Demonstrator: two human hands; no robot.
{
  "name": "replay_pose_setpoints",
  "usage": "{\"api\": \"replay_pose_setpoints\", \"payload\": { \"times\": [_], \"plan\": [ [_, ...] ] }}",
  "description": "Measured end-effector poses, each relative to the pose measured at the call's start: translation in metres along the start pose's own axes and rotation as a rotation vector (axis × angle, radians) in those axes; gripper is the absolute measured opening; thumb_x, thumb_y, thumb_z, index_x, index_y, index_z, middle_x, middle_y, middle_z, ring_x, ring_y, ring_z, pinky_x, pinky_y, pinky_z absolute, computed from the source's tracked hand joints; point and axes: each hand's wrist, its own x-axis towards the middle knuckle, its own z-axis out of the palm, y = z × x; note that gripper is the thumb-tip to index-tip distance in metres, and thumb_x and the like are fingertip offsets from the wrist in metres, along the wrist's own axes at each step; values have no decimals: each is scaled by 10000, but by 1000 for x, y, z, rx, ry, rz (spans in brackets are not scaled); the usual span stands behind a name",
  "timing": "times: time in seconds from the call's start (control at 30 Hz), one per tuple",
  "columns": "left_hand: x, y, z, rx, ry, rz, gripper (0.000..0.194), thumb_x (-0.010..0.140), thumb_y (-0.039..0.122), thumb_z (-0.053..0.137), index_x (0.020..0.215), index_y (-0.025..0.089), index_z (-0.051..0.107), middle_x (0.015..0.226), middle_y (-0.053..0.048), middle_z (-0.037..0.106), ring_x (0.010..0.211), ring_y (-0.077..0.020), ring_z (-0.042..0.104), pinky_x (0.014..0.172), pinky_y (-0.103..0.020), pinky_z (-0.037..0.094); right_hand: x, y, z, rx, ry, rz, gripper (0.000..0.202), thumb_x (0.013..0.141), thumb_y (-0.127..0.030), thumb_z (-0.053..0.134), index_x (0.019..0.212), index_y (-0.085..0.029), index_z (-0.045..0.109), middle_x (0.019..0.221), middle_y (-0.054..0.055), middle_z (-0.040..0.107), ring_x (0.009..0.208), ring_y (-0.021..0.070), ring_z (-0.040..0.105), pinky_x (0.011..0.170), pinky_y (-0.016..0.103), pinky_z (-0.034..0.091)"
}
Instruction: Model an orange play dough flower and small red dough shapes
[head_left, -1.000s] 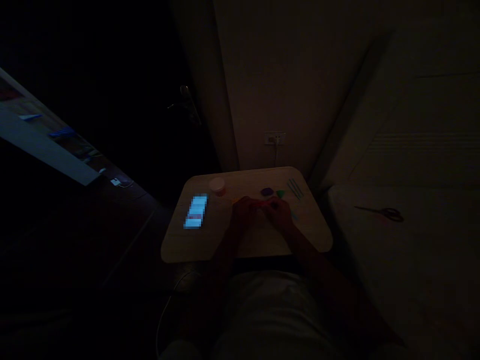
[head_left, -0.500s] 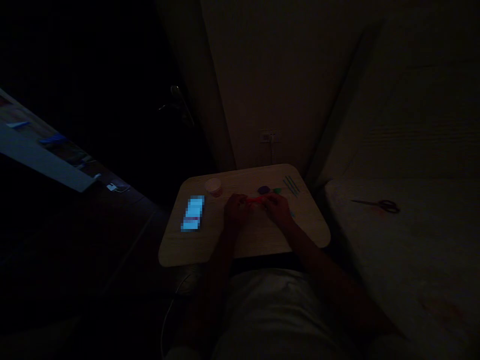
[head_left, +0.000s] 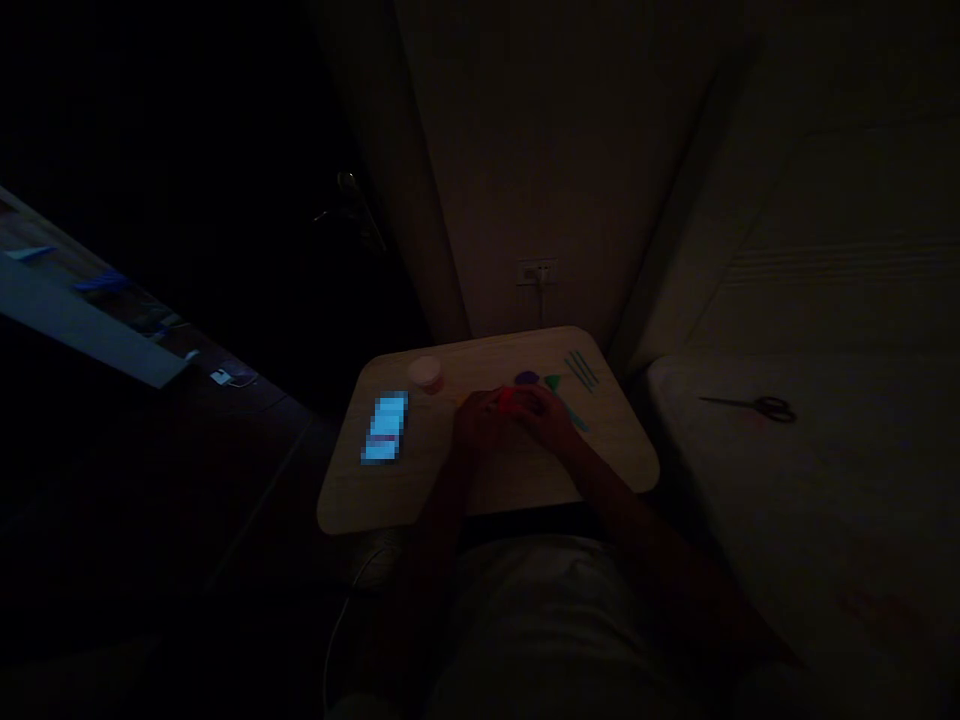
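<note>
In dim light, my left hand [head_left: 475,420] and my right hand [head_left: 546,415] are close together over a small wooden table [head_left: 405,495]. Both have their fingers closed around a soft-looking red piece [head_left: 510,400]. Just beyond them lie a purple lump [head_left: 526,378] and a green piece [head_left: 553,382]. A blue-green strip [head_left: 577,415] lies beside my right hand, partly hidden by it. Something yellow-orange [head_left: 461,399] shows at the edge of my left hand.
A lit, pixelated phone [head_left: 385,428] and a pale round tub [head_left: 427,374] are on the table's left side. Thin green sticks [head_left: 581,371] lie back right. Scissors [head_left: 772,407] rest on a pale surface at right. A wall socket [head_left: 537,271] holds a plug.
My hands have come closer together, and the red piece, stretched between them before, is now a compact lump. More of the blue-green strip and the yellow-orange thing shows.
</note>
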Motion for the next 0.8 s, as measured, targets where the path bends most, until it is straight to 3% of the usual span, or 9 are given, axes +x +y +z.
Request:
{"api": "replay_pose_setpoints", "payload": {
  "times": [0.17,0.33,0.53,0.8],
  "plan": [
    [3,-3,4,26,-20,-19,258,929,339,674,1149,210,716,1097,-106,725,1004,-228,669,893,-387,551,-1,-1,-2,13,-32,32,457,786,-483,769,1162,-228,720,1122,97,765,998,243,728,891,388,592],
    [3,-6,3,27,-21,-79,164,950,317,638,1000,193,733,918,-58,714,837,-187,655,782,-318,533,-3,-8,-2,-10,-95,27,562,679,-425,853,1193,-232,732,1111,82,776,968,251,727,860,391,590],
    [1,-7,3,69,-16,-116,137,917,299,685,847,195,741,808,-28,702,777,-177,648,745,-304,512,-5,-18,-2,-147,-104,-22,396,683,-362,824,1046,-210,779,1020,72,794,908,248,724,824,370,578],
    [1,-2,4,45,5,-117,194,924,377,668,897,197,737,853,-47,733,789,-182,662,767,-321,529,-6,-19,0,-187,-22,-21,307,745,-401,771,996,-224,783,959,69,790,847,240,714,788,365,572]
  ]
}}
